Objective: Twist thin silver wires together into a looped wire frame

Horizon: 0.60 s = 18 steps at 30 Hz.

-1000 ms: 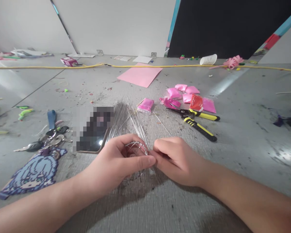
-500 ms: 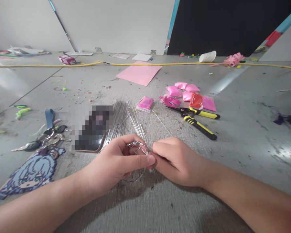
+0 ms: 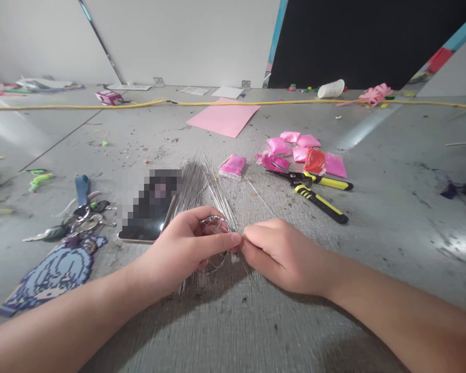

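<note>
Between my hands is a round frame of twisted silvery wire [image 3: 217,268], with thin strands crossing inside it. My left hand [image 3: 196,241] grips it, thumb pressed toward the fingers on its right side. Fingers curled, my right hand [image 3: 283,254] meets the left thumb tip and pinches at the frame's right edge; what lies inside that pinch is hidden, though it appears to be a wire end. Beyond the hands lies a bundle of loose straight wires [image 3: 190,186]. To the right rest pliers [image 3: 318,199] with yellow and black handles, jaws toward the pink packets.
Left of the wires lies a phone [image 3: 143,225], then keys [image 3: 87,220] with a blue pixel-art charm [image 3: 58,272]. Pink packets [image 3: 277,146] and one red packet [image 3: 314,160] sit at right. Farther back are pink paper [image 3: 225,119], a yellow cord [image 3: 217,103] and a paper cup [image 3: 331,89].
My left hand and the wire frame have shifted slightly up and left. The right hand stays nearly in place, still closed against the frame's edge.
</note>
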Tool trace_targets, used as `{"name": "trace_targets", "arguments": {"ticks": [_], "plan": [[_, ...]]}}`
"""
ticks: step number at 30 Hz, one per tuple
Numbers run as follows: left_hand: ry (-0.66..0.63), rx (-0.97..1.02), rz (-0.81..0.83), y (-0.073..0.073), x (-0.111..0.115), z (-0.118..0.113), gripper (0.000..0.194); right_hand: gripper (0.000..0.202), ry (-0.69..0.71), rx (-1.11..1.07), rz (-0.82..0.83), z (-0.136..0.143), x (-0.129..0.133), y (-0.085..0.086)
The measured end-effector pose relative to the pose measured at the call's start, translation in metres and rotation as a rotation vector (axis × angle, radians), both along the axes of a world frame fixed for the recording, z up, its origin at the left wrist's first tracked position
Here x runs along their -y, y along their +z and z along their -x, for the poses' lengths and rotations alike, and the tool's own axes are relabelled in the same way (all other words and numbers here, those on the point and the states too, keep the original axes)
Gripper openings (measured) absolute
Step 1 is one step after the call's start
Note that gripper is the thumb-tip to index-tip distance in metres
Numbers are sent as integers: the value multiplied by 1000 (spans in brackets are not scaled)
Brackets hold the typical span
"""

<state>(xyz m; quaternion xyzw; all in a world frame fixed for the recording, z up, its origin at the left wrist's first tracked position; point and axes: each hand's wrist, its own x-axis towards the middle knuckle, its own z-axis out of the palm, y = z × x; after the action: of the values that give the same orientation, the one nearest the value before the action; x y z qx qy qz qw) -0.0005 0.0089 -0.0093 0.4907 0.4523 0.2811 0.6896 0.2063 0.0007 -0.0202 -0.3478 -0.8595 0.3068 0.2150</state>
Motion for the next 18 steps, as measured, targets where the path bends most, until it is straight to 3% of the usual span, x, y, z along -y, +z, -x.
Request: {"name": "trace_targets", "arguments": {"ticks": [7,14,18], "plan": [[-119,37,98,-3,1,1,24,19,-66,109,84,3,-1,1],[-159,48,53,3,8,3,26,14,186,-88,158,0,2,2],[-130,39,40,2,6,3,27,17,212,-132,171,-1,1,2]]}}
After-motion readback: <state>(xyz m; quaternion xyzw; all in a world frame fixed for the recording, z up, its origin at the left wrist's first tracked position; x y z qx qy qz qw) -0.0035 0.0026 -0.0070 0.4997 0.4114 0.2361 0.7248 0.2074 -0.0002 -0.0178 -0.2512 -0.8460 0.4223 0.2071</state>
